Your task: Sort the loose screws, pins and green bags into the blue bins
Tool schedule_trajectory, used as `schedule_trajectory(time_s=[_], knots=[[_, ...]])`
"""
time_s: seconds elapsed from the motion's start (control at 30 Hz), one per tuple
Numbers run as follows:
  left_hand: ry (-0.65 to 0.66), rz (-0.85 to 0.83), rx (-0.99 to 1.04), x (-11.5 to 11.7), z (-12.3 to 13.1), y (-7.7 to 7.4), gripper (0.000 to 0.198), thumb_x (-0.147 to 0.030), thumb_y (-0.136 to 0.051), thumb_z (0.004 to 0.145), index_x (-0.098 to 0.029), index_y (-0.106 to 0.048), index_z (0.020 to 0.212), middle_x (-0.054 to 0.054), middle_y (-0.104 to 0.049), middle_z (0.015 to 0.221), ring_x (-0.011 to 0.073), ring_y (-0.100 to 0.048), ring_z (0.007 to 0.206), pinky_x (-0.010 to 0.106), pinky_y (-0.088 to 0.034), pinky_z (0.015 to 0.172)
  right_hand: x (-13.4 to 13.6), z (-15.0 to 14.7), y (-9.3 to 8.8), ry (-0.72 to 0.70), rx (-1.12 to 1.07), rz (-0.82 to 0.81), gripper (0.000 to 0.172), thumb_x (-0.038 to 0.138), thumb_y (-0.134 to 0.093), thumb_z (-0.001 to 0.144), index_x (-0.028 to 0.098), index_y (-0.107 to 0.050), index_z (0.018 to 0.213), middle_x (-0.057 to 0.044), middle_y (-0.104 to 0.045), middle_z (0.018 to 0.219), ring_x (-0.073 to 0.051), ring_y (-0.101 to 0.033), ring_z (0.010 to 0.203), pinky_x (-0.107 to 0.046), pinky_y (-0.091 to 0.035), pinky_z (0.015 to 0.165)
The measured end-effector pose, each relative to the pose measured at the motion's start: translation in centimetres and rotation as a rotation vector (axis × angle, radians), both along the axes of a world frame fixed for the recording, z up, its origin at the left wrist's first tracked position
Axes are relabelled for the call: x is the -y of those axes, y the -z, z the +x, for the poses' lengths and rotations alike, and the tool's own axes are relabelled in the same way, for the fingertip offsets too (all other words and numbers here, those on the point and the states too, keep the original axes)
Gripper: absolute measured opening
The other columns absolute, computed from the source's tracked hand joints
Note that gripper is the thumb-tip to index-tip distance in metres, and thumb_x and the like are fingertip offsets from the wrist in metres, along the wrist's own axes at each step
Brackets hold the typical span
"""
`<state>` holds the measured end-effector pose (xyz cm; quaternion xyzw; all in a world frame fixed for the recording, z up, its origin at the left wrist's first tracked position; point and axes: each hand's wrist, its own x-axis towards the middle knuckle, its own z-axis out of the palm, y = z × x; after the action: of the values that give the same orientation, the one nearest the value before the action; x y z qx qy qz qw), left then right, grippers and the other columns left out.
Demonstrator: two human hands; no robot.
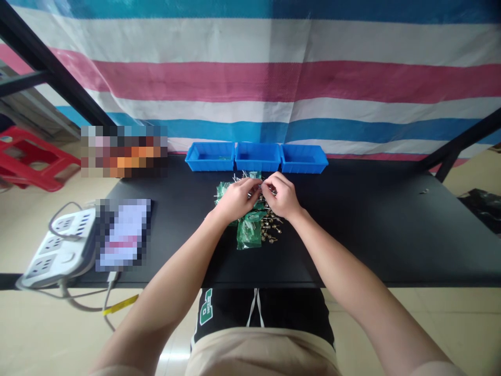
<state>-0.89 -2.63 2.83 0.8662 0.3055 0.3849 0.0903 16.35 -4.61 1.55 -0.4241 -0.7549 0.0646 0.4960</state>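
Observation:
Both hands meet over a pile of small parts at the middle of the table. My left hand [239, 197] is closed, its thumb and fingers pinched together; small silvery bits show by its fingers. My right hand [282, 195] is closed too, its fingertips almost touching the left ones. What either pinch holds is too small to make out. Under and around them lie green plastic bags [249, 232] with small pale parts inside. Brass-coloured metal pieces with thin shanks [271, 227] are scattered beside the bags, below my right hand. Thin silvery pins [245, 175] stick out beyond the left hand.
Three blue bins [257, 156] stand in a row behind the pile; the left one [210, 159] holds a few small bits. At left are a white power strip [62, 245] with cables and a blurred-out flat device [124, 235]. Tiny pieces [424, 191] lie far right.

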Motion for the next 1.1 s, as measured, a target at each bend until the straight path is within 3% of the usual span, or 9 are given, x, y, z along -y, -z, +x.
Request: schedule_trajectory(time_s=[0.23,0.37,0.63,0.83,0.97,1.1], knots=[[-0.062,-0.102,0.188,0.0,0.1,-0.1,0.024,-0.022,-0.054,0.09,-0.015,-0.065,0.11,0.006,-0.07,0.087,0.0139,-0.064,0.074,0.026,-0.052,0.071,0.0,-0.2,0.3,-0.012,0.001,-0.045,0.015,0.03,-0.05,0.093,0.02,-0.06,0.093,-0.007,-0.063,0.09,-0.017,-0.06,0.078,-0.029,-0.049,0.071],[-0.04,-0.25,0.336,0.0,0.3,-0.2,0.03,-0.024,-0.058,0.088,-0.016,-0.063,0.117,0.004,-0.07,0.084,0.0132,-0.063,0.073,0.026,-0.052,0.071,-0.2,-0.3,0.6,-0.022,0.066,-0.077,0.013,0.027,-0.051,0.092,0.02,-0.061,0.087,-0.005,-0.062,0.085,-0.017,-0.06,0.077,-0.03,-0.048,0.07],[-0.097,-0.333,0.353,0.0,0.4,-0.2,0.023,-0.026,-0.061,0.086,-0.017,-0.065,0.106,0.001,-0.068,0.079,0.0118,-0.06,0.068,0.026,-0.049,0.067,0.0,-0.5,0.3,-0.184,0.013,-0.161,0.015,0.027,-0.055,0.089,0.019,-0.06,0.077,-0.001,-0.058,0.073,-0.013,-0.053,0.063,-0.027,-0.044,0.062],[-0.082,-0.359,0.35,-0.4,0.4,0.2,0.035,-0.033,-0.063,0.086,-0.018,-0.057,0.117,0.003,-0.069,0.086,0.0123,-0.062,0.073,0.025,-0.05,0.067,0.0,-0.6,-0.3,-0.134,-0.165,-0.292,0.023,0.033,-0.057,0.088,0.018,-0.061,0.07,0.0,-0.058,0.063,-0.013,-0.051,0.057,-0.026,-0.041,0.058],[-0.162,-0.335,0.307,-0.8,0.1,0.4,0.047,-0.036,-0.061,0.087,-0.017,-0.049,0.128,0.006,-0.069,0.096,0.0125,-0.062,0.075,0.027,-0.05,0.068,-0.7,0.1,0.0,-0.029,-0.361,-0.432,0.025,0.04,-0.061,0.083,0.018,-0.064,0.071,0.001,-0.06,0.058,-0.013,-0.053,0.054,-0.026,-0.042,0.055],[-0.238,-0.233,0.188,-1.0,-0.2,0.5,0.044,-0.034,-0.059,0.088,-0.016,-0.05,0.126,0.007,-0.069,0.099,0.0158,-0.062,0.083,0.031,-0.052,0.077,-2.2,1.6,0.8,0.086,-0.561,-0.458,0.025,0.041,-0.062,0.079,0.019,-0.062,0.068,0.002,-0.059,0.055,-0.011,-0.051,0.045,-0.025,-0.039,0.049]])
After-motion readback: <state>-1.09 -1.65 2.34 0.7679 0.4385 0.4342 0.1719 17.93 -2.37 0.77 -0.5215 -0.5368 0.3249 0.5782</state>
